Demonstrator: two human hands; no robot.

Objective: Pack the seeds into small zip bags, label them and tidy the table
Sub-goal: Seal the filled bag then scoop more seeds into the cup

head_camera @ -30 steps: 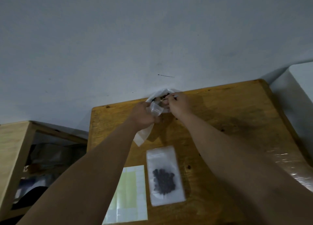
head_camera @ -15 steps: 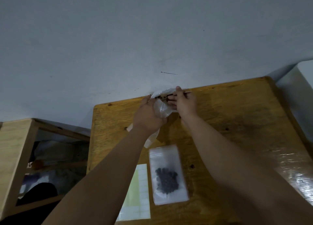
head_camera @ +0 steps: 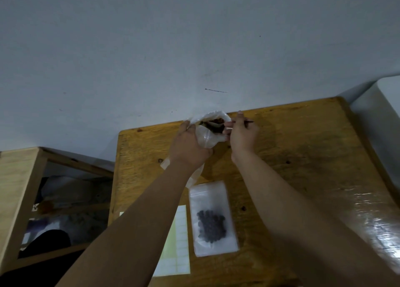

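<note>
Seeds [head_camera: 213,123], brownish and loose, sit in the open mouth of a clear plastic bag [head_camera: 205,138] held up at the far edge of the wooden table [head_camera: 303,157], close to the wall. In the head view, the left hand [head_camera: 188,146] grips this bag from the side, its fingers curled round the crumpled plastic. More plastic trails out below the wrist, and I cannot tell whether it is the same bag. The right hand [head_camera: 243,135] is at the bag's mouth and pinches a thin tool [head_camera: 247,121] between thumb and fingers, its tip towards the seeds.

Nearer the person, a small zip bag [head_camera: 213,191] lies flat on the table with dark seeds [head_camera: 211,226] inside. A label sheet [head_camera: 178,239] lies just beside it, partly hidden by the left forearm. A wooden shelf unit [head_camera: 19,189] stands to the left of the table.

The main risk is a spill. The bag is soft and held only on one side, so a tug from the tool or a slackened grip could tip seeds over the far edge. The light is dim, so dropped seeds would be hard to find on the dark wood.
</note>
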